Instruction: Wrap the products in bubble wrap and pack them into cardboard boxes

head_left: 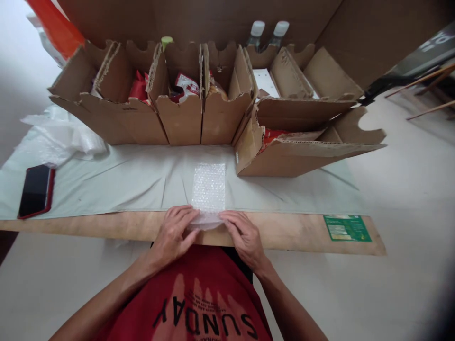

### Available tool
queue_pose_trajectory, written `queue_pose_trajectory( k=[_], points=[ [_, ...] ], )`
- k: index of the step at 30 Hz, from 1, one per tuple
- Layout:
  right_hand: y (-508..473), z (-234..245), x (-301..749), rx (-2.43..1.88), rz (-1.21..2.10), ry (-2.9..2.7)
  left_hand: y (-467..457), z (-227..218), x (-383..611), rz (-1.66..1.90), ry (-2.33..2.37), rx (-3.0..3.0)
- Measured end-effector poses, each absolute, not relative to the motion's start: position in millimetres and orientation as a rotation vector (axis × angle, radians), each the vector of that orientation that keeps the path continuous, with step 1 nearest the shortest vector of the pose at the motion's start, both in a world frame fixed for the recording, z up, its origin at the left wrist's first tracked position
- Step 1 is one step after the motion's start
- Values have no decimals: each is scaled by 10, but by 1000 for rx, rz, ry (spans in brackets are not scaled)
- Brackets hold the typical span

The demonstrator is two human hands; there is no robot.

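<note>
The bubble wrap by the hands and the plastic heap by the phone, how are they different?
The bubble wrap lies mostly flat; the plastic heap is crumpled. The bubble wrap is smaller than the plastic heap. The left hand and right hand touch the bubble wrap; neither touches the plastic heap. Both are whitish, see-through plastic.

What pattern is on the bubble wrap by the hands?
Little bumpy dots, on whitish bubble wrap; it shows best in the head view.

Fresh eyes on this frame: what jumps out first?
First, the row of open cardboard boxes along the far side of the table. Then the bubble wrap by the near edge, its near end between the left hand and right hand. A dark-screened phone lies at left.
</note>
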State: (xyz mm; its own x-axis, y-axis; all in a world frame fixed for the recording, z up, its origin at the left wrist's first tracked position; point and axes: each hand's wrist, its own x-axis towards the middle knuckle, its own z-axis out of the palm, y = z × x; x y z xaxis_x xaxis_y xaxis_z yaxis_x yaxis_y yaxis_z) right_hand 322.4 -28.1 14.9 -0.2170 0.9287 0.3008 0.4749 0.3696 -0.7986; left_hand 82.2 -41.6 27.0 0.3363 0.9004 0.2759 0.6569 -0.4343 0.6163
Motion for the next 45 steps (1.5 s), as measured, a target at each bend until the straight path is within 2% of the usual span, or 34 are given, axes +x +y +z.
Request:
queue_pose_trajectory(
  k=[4, 7, 10, 13, 18, 24, 31, 35, 41, 45],
  points=[
    [-301, 150, 3181, -1432, 826, -1545, -280, 206, 899, 888, 1577, 2060],
    [-339, 171, 3190, -1443, 561, -1559, -181, 127, 915, 875, 1640, 2034],
    [-377, 229, 3204, -1288, 258, -1800, -130, 65, 914, 829, 1666, 2048],
    [-343, 236, 3193, -1197, 160, -2151, -119, 47, 920, 756, 1707, 2100],
    [-193, 111, 3172, -1180, 170, -2376, -195, 169, 893, 813, 1677, 2269],
    [-147, 184, 3124, -1216, 496, -2180, -270, 247, 856, 879, 1402, 2361],
    [-110, 241, 3115, -1277, 175, -2164, -11, 65, 931, 832, 1652, 2280],
    [-108, 167, 3111, -1184, 190, -2323, -71, 97, 918, 913, 1614, 2322],
    [-94, 178, 3094, -1259, 402, -2182, -163, 171, 828, 933, 1340, 2324],
    [-126, 221, 3077, -1333, 232, -2163, 6, 124, 862, 827, 1519, 2289]
  ],
)
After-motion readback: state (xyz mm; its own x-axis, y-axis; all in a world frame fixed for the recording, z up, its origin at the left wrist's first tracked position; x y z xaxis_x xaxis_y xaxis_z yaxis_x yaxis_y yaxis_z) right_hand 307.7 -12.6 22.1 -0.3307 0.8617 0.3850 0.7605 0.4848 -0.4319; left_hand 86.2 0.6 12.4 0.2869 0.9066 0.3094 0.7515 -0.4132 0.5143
